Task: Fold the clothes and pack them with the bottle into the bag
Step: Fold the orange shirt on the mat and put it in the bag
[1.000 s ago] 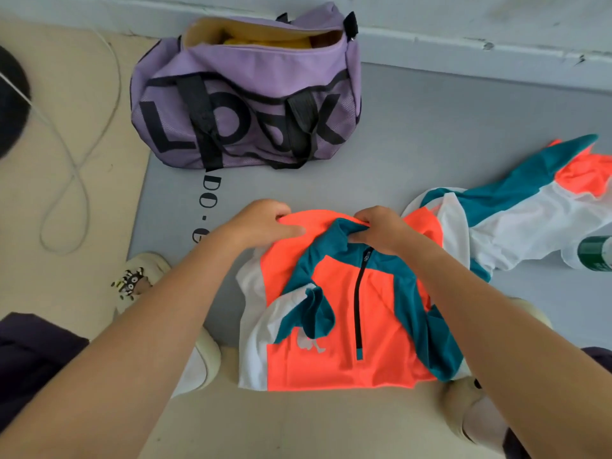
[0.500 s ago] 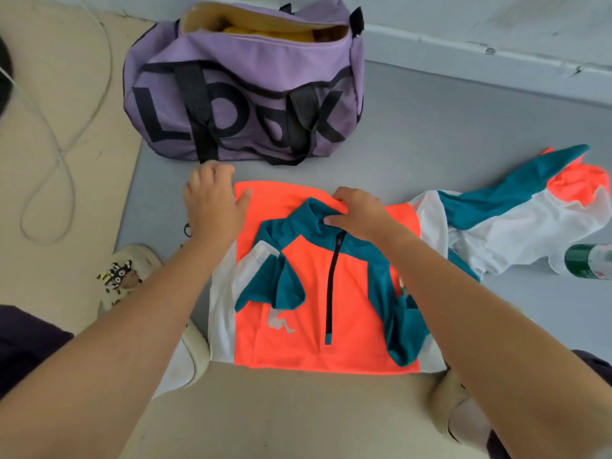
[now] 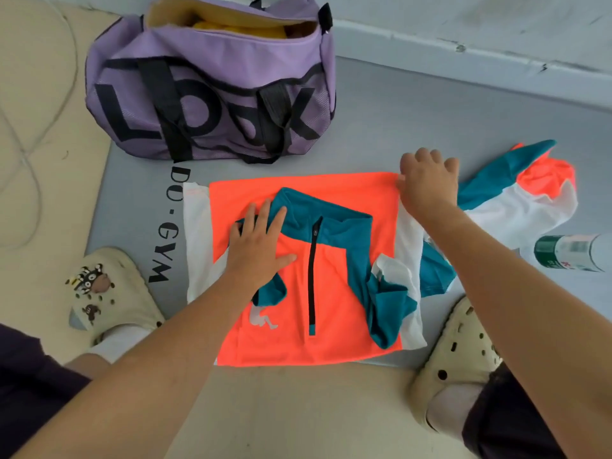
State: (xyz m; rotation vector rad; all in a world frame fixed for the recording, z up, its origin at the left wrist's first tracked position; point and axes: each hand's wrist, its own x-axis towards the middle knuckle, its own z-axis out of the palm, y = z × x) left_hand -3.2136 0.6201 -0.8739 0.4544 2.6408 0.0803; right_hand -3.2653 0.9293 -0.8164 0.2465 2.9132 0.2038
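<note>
An orange, teal and white zip-neck shirt [image 3: 344, 293] lies partly folded on the grey gym mat [image 3: 414, 120] in front of me. My left hand [image 3: 258, 246] presses flat on it, just left of the teal collar. My right hand [image 3: 427, 183] is at the shirt's far right corner, fingers curled, pinching the orange edge. A second garment [image 3: 530, 207] in the same colours lies crumpled to the right. The bottle [image 3: 569, 253], white with a green label, lies on its side at the right edge. The purple duffel bag [image 3: 212, 94] stands open behind the shirt, with something yellow inside.
My two cream clogs rest at the mat's near edge, one at the left [image 3: 109, 293] and one at the right [image 3: 457, 359]. A thin cable [image 3: 20, 154] loops over the beige floor at the left. A pale wall base runs along the back.
My left hand moved from the shirt's far left corner onto the chest beside the collar. My right hand left the collar and went out to the far right corner. The top edge now lies flatter.
</note>
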